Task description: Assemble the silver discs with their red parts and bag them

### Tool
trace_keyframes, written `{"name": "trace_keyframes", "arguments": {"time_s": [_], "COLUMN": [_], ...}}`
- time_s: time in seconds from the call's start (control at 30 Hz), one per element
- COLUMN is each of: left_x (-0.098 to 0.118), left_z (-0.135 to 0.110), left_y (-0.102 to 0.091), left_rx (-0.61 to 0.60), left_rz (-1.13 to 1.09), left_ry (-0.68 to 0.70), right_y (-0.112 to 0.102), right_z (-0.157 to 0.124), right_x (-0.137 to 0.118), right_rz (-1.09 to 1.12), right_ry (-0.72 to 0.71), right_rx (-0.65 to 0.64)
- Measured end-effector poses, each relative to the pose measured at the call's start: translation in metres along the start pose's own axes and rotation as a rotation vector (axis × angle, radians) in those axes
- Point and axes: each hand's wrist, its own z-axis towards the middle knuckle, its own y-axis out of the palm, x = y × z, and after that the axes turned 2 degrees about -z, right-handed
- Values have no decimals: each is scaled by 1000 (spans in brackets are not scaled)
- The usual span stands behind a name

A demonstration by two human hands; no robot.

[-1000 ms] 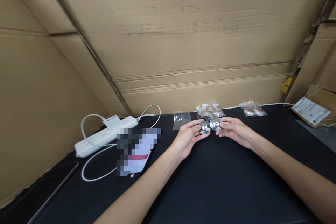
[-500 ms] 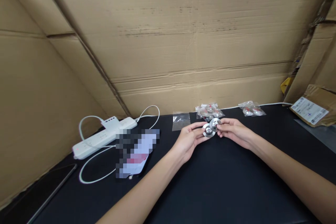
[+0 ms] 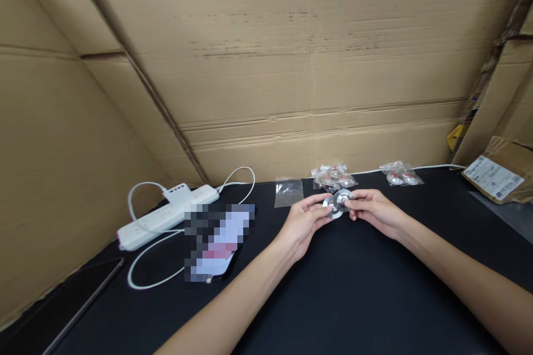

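Two shiny round metal discs meet in front of me, held above the black table (image 3: 333, 288). My left hand (image 3: 302, 224) pinches the left disc (image 3: 328, 209), its thumb resting over the face. The right disc (image 3: 343, 196) overlaps it, a little higher, with my right hand (image 3: 375, 212) closed on its right edge by thumb and fingers. Both discs have a raised centre; fingertips cover part of each. Just behind my hands lies a clear plastic bag (image 3: 334, 176) of similar silvery pieces with red spots.
Another bag of silvery parts (image 3: 400, 173) lies at the back right, near a cardboard box with a label (image 3: 493, 175). A flat clear bag (image 3: 288, 193) is behind my left hand. To the left are a white power strip (image 3: 154, 226), a cable and a blurred-out phone (image 3: 220, 247).
The left thumb has slid further over the left disc. The right disc now shows its face tilted differently and overlaps slightly more. The whole view has shifted a little.
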Motion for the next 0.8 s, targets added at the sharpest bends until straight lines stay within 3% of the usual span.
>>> {"name": "trace_keyframes", "arguments": {"time_s": [0.3, 0.53, 0.8], "left_x": [0, 1, -1], "left_z": [3, 2, 3], "left_y": [-4, -3, -5], "left_rx": [55, 79, 42], "left_rz": [46, 41, -60], "left_ry": [51, 34, -57], "right_y": [0, 9, 17], "right_z": [2, -2, -10], "right_x": [3, 3, 3], "right_rz": [-9, -508, -889], "right_ry": [-56, -445, -651], "right_rx": [52, 195, 63]}}
